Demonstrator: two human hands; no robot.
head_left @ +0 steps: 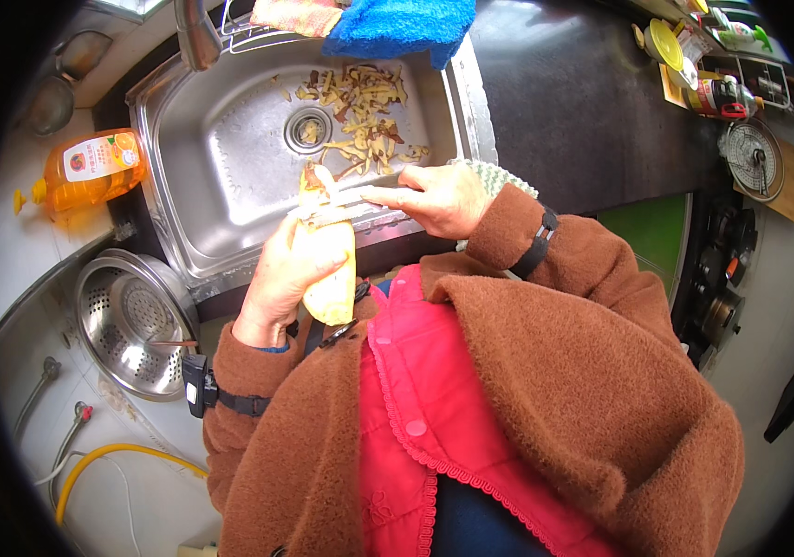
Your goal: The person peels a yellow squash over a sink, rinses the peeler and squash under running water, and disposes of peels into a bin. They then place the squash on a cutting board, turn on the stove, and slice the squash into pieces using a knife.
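My left hand is wrapped round a long, mostly peeled sweet potato with pale yellow flesh, held over the near rim of the sink. Its upper end still carries some brownish skin. In my right hand is a silvery knife, the index finger stretched along it and the blade against the upper part of the sweet potato. My right fingers hide the handle. Inside the steel sink, many yellow and brown peelings lie right of and around the drain.
Above the sink hang a tap and a blue cloth. An orange detergent bottle lies at the left, with a steel colander below it. A dark countertop stretches right toward bottles and a round strainer.
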